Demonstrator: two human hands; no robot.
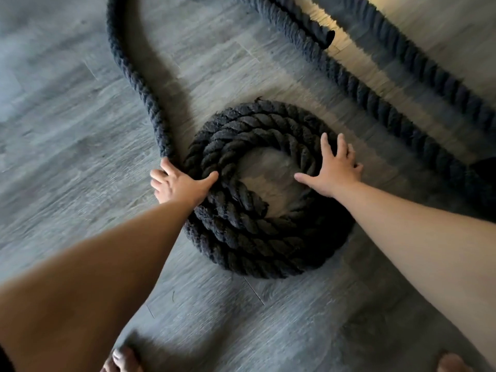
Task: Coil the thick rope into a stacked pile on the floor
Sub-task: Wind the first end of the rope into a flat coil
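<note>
A thick black twisted rope lies on the grey wood floor. Part of it is wound into a round stacked coil (257,237) with a bare patch of floor in its middle. My left hand (179,183) grips the rope at the coil's left edge, thumb over the top, where the loose length (134,76) runs off up and to the left. My right hand (332,170) rests flat with spread fingers on the coil's right side.
Another stretch of the same rope (402,84) runs diagonally across the upper right, with a capped end (328,38) near the top. My bare feet (123,361) show at the bottom edge. Grey floor planks (67,130) surround the coil.
</note>
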